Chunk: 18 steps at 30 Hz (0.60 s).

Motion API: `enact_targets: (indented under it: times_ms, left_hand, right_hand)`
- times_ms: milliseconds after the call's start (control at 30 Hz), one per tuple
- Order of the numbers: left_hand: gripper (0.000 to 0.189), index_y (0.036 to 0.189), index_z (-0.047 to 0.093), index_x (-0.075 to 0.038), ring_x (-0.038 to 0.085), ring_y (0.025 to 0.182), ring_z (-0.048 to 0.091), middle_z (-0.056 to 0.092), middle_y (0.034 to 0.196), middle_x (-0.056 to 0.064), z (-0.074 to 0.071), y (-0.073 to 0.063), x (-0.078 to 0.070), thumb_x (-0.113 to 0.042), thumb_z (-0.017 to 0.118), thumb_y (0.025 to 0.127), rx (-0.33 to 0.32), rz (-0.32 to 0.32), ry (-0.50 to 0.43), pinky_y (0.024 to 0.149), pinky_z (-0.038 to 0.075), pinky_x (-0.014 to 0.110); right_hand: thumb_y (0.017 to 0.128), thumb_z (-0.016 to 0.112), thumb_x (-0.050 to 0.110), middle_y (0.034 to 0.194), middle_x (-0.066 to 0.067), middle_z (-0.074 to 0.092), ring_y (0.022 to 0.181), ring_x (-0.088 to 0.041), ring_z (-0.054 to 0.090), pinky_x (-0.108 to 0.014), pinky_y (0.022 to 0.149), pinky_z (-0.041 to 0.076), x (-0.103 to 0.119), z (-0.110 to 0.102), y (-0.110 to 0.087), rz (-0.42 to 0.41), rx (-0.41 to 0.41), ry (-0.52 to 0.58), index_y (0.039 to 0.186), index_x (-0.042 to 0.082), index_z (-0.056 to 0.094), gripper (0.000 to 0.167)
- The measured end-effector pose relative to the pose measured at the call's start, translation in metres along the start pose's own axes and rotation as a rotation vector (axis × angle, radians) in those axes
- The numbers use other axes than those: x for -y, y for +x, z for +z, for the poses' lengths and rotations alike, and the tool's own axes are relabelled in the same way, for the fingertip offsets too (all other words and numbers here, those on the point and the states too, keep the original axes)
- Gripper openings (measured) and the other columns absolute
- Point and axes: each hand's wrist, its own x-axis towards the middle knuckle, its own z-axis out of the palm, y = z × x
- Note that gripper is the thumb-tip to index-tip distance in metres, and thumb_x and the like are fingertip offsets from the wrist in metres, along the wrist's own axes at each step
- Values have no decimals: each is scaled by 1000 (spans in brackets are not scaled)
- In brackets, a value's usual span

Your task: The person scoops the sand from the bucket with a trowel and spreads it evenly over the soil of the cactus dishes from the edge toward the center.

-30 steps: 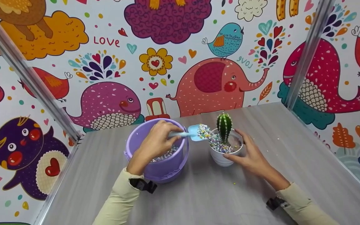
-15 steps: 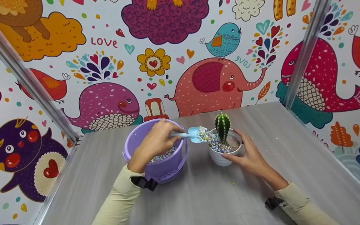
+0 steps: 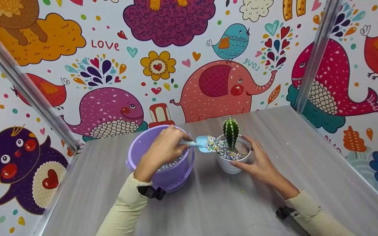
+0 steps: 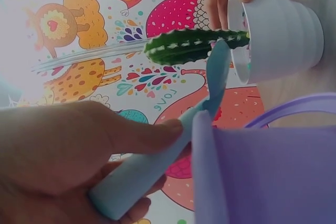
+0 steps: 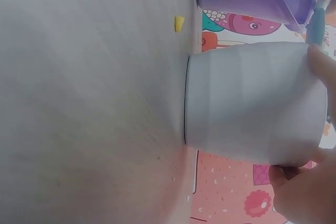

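My left hand [image 3: 165, 148] pinches the handle of a light blue toy scoop [image 3: 201, 143] above the right rim of a purple bucket [image 3: 172, 178]. Small multicoloured pebbles [image 3: 211, 144] lie on the scoop's blade, whose tip overlaps the left rim of a white flowerpot [image 3: 230, 169]. A green cactus [image 3: 231, 131] stands upright in the pot, with pebbles round its base mostly on the left. My right hand [image 3: 262, 166] grips the pot at its rim from the right, thumb in front. In the left wrist view the thumb lies along the scoop's handle [image 4: 144, 174].
More pebbles [image 3: 170, 165] lie inside the bucket, partly hidden by the left forearm. One yellow pebble [image 5: 179, 23] lies on the grey table [image 3: 215, 209], and a few pale specks are right of the pot. A patterned wall [image 3: 162, 29] rises behind.
The scoop has come slightly lower and closer to the pot, its pebbles now at the rim. The right hand keeps its grip on the pot. The head view has shifted a little.
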Motion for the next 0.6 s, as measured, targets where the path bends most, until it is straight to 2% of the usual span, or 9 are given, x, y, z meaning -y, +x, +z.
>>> enact_targets:
  times_ms: [333, 600]
  left_hand:
    - [18, 110, 87, -10, 27, 103, 63, 83, 104, 6, 1, 0, -3, -7, 84, 92, 0, 35, 13, 99, 50, 48]
    - [18, 110, 87, -10, 28, 112, 65, 83, 105, 5, 5, 0, -1, -8, 84, 93, -31, 33, -10, 107, 50, 50]
  right_hand:
    - [79, 97, 48, 168, -6, 44, 157, -33, 40, -69, 126, 30, -1, 2, -2, -1, -4, 19, 166, 22, 37, 109]
    - [80, 96, 51, 167, -6, 43, 158, -32, 39, -71, 126, 30, 0, 2, -2, 17, -13, 16, 165, 20, 38, 108]
